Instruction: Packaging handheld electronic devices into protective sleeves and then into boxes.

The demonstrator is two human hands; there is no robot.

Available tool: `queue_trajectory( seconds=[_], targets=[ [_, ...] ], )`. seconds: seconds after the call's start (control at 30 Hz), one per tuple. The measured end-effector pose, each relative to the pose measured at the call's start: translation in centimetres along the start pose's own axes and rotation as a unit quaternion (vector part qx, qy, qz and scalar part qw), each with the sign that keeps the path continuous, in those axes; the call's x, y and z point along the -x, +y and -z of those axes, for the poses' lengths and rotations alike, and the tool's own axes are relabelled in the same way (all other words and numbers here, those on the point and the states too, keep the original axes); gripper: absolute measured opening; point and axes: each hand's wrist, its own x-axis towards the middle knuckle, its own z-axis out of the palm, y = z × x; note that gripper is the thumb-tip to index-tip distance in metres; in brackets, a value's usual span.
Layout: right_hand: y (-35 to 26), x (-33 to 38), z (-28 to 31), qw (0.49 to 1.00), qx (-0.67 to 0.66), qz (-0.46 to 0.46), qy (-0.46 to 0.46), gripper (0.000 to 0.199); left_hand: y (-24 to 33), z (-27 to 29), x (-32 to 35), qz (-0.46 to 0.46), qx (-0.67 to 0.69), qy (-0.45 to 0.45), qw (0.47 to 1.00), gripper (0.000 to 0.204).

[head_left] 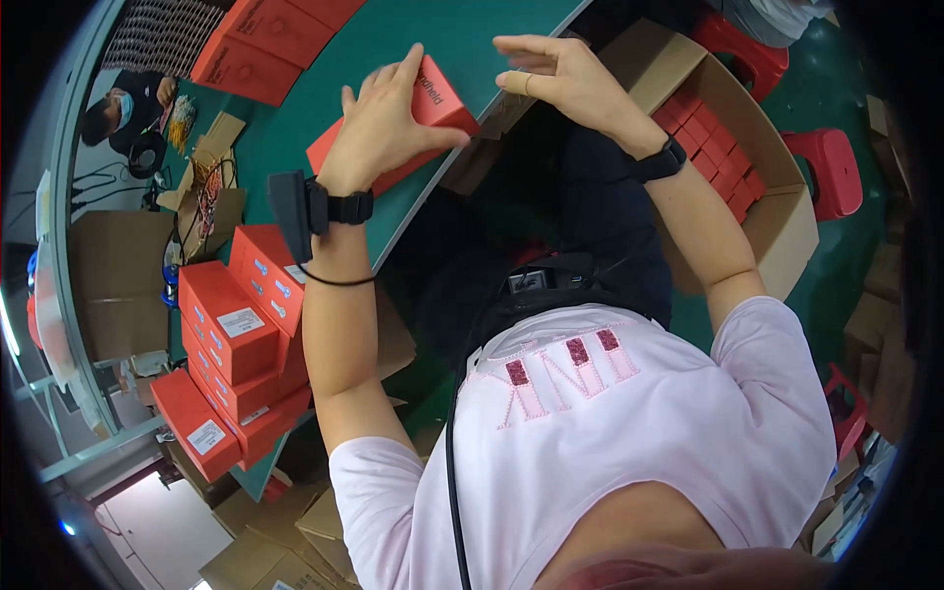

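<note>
Green table (413,39) lies under your hands. Your left hand (379,123) grips the red box (433,103); your right hand (556,74) hovers open beside it.

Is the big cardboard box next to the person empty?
No, the cardboard box has rows of small red boxes packed inside it, beside the person's right arm.

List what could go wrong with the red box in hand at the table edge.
1. The left hand alone grips the red box, which juts past the green table edge; it may slip off.
2. The right hand hovers open, giving no support.
3. The stacked red boxes lean near the person's elbow and may topple.
</note>
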Motion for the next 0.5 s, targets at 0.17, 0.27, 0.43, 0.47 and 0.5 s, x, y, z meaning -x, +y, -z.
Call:
queue_trajectory(
  seconds=[0.17,0.27,0.43,0.47,0.5],
  targets=[
    [0.0,0.4,-2.2,0.975,-0.206,-0.082,-0.028,0.045,1.5,-0.6,1.2,-0.044,0.051,0.102,0.992,0.080],
    [-1.9,0.4,-3.3,0.972,-0.208,-0.094,-0.052,0.046,3.6,0.6,3.2,-0.050,0.038,0.148,0.987,0.079],
    [-3.8,0.6,-3.7,0.975,-0.190,-0.066,-0.096,0.054,3.4,0.5,4.6,-0.052,0.036,0.178,0.982,0.077],
    [-4.2,0.6,-3.5,0.975,-0.189,-0.069,-0.091,0.054,3.2,0.4,4.7,-0.060,0.024,0.175,0.982,0.076],
    [-4.4,0.6,-3.1,0.977,-0.162,-0.076,-0.115,0.055,3.3,0.1,4.7,-0.073,0.016,0.169,0.983,0.075]
  ],
)
